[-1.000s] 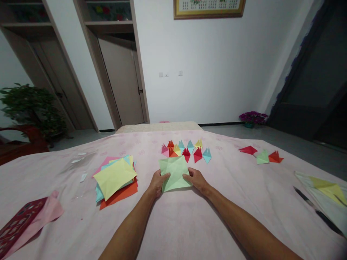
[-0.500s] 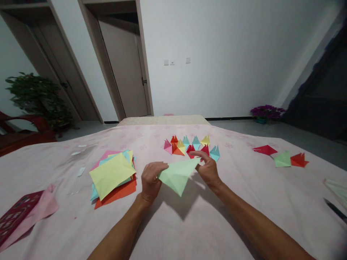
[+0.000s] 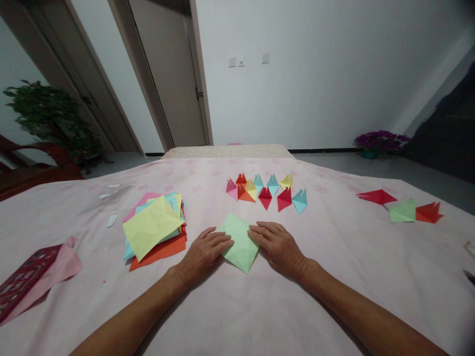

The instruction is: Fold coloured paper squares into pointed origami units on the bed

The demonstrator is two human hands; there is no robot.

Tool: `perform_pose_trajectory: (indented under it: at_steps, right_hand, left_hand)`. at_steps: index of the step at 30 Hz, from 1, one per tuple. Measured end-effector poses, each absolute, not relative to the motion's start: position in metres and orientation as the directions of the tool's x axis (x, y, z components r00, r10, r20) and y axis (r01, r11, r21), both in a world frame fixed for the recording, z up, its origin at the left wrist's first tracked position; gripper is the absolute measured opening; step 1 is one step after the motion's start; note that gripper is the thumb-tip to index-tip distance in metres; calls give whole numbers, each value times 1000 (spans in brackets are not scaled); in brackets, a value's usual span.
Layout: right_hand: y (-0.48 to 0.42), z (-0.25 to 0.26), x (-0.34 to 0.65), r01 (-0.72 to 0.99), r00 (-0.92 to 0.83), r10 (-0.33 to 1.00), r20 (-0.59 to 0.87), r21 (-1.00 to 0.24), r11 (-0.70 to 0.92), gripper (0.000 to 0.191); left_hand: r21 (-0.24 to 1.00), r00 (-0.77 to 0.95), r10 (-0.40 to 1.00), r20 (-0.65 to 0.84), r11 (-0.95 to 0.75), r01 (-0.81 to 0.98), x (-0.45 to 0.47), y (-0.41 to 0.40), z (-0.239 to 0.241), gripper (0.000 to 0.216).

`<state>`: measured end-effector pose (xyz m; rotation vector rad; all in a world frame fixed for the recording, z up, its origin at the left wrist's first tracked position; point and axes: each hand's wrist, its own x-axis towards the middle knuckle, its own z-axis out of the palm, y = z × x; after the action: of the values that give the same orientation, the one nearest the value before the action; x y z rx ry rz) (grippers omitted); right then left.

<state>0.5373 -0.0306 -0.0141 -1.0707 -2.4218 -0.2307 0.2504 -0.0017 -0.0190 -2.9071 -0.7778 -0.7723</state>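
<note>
A pale green square of origami paper (image 3: 240,247) lies on the pink tablecloth with one corner pointing toward me, crease lines across it. My left hand (image 3: 206,252) rests flat with its fingertips on the paper's left side. On the right side, my right hand (image 3: 279,247) presses down with its fingers stretched out. Both hands are open and grip nothing. Just beyond them stand several small folded paper cranes (image 3: 284,199) in red, orange, pink, yellow and blue.
At the left is a stack of coloured paper sheets (image 3: 152,227), yellow on top. Farther left lies a dark red patterned packet (image 3: 27,279) on pink paper. Three folded pieces, including a red one (image 3: 378,197), sit at the right. A dark pointed object (image 3: 470,278) shows at the right edge.
The green paper has come down from the air, where both hands held it partly folded, and now lies flat. Both hands have lowered onto it and flattened. The view has tilted down slightly.
</note>
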Motion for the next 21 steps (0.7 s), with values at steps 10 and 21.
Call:
perform_pose_trajectory:
  at_steps: [10, 21]
  right_hand:
    - [-13, -21, 527, 671, -520, 713, 470, -292, 682, 35]
    - [24, -10, 510, 848, -180, 977, 118, -485, 214, 31]
  left_hand:
    - [390, 626, 675, 390, -737, 552, 250, -5, -20, 27]
    - [464, 207, 944, 256, -308, 831, 260, 11, -13, 28]
